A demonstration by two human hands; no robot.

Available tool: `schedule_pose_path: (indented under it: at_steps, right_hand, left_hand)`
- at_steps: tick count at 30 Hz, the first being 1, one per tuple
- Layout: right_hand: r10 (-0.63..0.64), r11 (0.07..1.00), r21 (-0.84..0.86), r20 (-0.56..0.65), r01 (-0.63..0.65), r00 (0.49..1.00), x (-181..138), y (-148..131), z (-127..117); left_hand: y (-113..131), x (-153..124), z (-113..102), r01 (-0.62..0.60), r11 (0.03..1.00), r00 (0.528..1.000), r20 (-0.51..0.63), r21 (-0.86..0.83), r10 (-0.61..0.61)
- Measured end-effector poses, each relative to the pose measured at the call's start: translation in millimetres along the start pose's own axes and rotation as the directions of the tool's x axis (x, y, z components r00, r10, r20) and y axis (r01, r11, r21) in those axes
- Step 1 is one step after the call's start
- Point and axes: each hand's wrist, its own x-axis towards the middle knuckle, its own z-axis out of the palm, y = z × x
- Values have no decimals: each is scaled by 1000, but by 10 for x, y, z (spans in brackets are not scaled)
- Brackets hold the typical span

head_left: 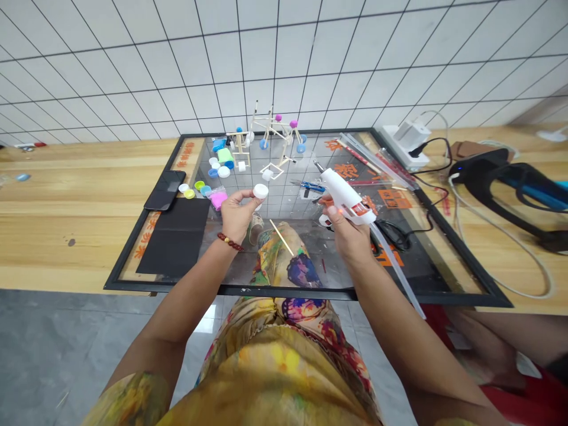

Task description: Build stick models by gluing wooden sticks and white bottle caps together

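Observation:
My left hand (238, 214) pinches a small white bottle cap (260, 191) between thumb and fingers, above the framed glass panel (248, 263). In my right hand (348, 234) is a white hot glue gun (348, 195), its metal nozzle pointing up and to the left. A long clear glue stick (397, 272) trails from its back end. Between my hands a thin wooden stick (281, 237) lies on the glass. Beyond them stand small models of wooden sticks (275, 127) with coloured caps and balls. Blue-handled pliers (312, 186) lie left of the nozzle.
At the left are a black phone (165, 190), black paper (175, 236) and several coloured caps (224, 171). A pink packet (218, 200) lies by my left hand. At right are a power strip (406, 145), cables (399, 234) and a black headband-like device (497, 177). Another person's legs (492, 349) show lower right.

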Motion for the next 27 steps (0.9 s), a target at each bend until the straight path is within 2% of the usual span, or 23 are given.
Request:
schedule_pose_path:
  at_steps: [6,11,13,16,18,20,23,27]
  right_hand:
    - [-33,999,-12,-95,32,995,93,-52,-54]
    - [-29,999,31,-168,35,985,246,-148,-191]
    - [-32,998,49,-187,41,982,314,-188,-300]
    - [-39,999,16,-210,43,977,413,-271,-519]
    - [-22,1000,-22,-211,17,977,471,-339,-680]
    - [5,998,-67,-205,-19,979,522,-402,-829]
    - [59,986,-138,-250,-96,966,590,-446,-1011]
    - [209,932,-215,-345,-293,915,669,-379,-1229]
  left_hand:
    - [-26,50,-26,-137,990,989,-64,-27,135]
    - [-9,39,-29,-70,997,997,-36,-33,68]
    - [12,25,-40,-109,994,994,-14,14,109]
    - [72,-7,-62,-259,946,966,43,194,256]
    - [118,-37,-67,-350,885,937,100,307,335]
    - [150,-67,-60,-394,846,919,144,359,367]
    - [152,-94,-41,-402,842,916,166,360,366]
    - [102,-81,-34,-384,861,923,165,335,347]
